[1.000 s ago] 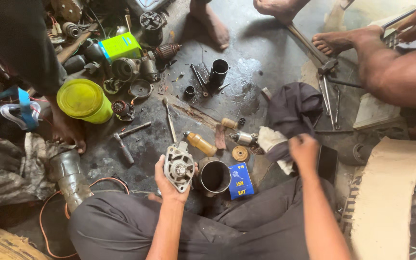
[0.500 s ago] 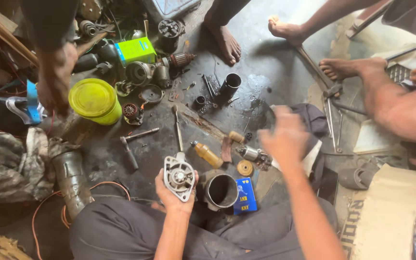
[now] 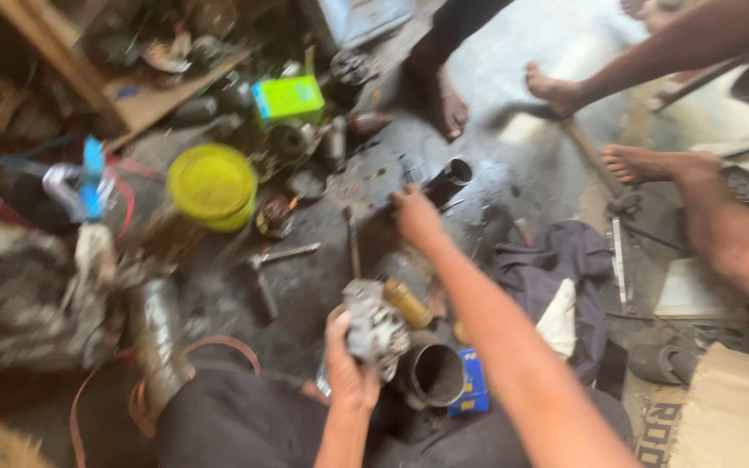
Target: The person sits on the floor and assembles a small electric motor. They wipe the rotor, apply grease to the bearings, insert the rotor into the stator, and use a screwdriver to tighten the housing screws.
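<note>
My left hand was clamped around a grey metal motor part, low by my knees. It looked heavy, hard and greasy, best held around its body. My right hand reached out, fingers bent, toward a dark metal tube on the floor; I couldn't tell if it was touching anything.

Bare floor patch ahead, hemmed by yellow lid, hammer, dark cloth, black cylinder

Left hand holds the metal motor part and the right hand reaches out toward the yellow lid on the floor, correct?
Not quite. In the head view the left hand does hold the metal motor part, but the right hand reaches toward the dark metal cylinder, not the yellow lid, which lies off to the left.
</note>
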Demonstrator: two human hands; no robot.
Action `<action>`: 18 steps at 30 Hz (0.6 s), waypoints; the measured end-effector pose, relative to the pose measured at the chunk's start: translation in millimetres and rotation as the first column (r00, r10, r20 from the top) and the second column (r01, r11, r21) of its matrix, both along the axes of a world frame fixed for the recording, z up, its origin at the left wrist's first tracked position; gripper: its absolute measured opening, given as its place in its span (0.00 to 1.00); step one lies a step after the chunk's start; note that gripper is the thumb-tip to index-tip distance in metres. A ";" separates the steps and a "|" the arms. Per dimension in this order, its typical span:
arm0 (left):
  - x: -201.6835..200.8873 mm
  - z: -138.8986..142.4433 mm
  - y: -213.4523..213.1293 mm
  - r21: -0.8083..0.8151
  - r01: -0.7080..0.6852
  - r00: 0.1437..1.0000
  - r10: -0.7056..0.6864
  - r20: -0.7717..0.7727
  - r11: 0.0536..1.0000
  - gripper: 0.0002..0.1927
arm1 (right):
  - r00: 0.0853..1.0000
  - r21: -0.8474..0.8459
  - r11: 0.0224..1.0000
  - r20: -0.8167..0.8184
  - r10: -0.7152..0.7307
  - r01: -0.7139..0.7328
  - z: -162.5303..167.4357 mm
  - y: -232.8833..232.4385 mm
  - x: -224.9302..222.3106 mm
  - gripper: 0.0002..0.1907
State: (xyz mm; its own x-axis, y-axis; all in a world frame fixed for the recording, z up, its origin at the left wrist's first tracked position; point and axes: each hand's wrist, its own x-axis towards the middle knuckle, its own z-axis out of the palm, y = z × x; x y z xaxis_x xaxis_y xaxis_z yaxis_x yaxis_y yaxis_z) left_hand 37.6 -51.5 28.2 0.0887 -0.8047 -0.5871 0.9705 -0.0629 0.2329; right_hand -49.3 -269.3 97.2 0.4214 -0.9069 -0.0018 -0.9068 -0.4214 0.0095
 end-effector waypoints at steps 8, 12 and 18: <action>-6.5 -8.7 4.8 0.005 -0.012 0.999 0.012 0.044 1.000 0.11 | 0.421 0.311 0.950 0.864 -0.277 -0.013 53.2 168.0 -67.9 0.19; -18.4 -0.1 10.2 -0.047 -0.004 1.000 0.004 0.009 0.999 0.11 | 0.425 0.316 0.940 0.838 -0.341 0.131 56.9 261.7 -68.0 0.21; -19.7 15.0 31.0 -0.028 0.071 0.990 -0.074 -0.119 0.997 0.13 | 0.433 0.165 0.971 0.872 -0.226 0.173 41.0 299.2 -40.8 0.20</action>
